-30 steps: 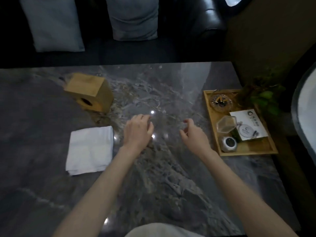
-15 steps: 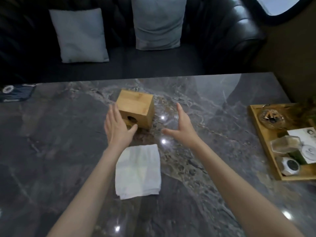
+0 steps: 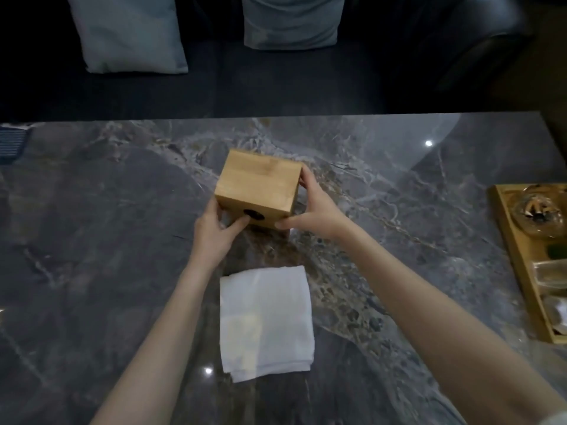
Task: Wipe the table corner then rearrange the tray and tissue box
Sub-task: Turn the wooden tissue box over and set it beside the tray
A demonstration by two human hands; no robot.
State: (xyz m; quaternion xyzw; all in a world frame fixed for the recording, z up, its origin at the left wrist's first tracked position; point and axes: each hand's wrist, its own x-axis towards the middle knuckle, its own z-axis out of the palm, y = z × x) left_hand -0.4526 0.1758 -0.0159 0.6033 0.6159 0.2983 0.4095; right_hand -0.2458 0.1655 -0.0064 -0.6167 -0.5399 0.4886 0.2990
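**Both hands on the wooden tissue box, mid-worktop**

The tissue box (image 3: 259, 187), a wooden cube with a dark round hole in the face turned toward the person, sits near the middle of the grey marble worktop (image 3: 92, 240). The left hand (image 3: 214, 230) clasps its near-left corner: the thumb lies across the front face just beside the hole, while the other fingers curl round the left side, partly hidden. The right hand (image 3: 316, 210) clasps the right side, with fingers (image 3: 305, 179) reaching up along the far-right edge and the thumb pressed at the lower front corner. Whether the box is lifted or resting cannot be told. A folded white cloth (image 3: 266, 322) lies flat on the worktop, nearer the person and between the two forearms, apart from the box. The wooden tray (image 3: 518, 256) stands at the right edge, well apart from the box, holding a glass ashtray (image 3: 541, 211) and other small items too blurred to identify. Two pale cushions (image 3: 129, 32) rest on the dark sofa (image 3: 429, 56) beyond the worktop.
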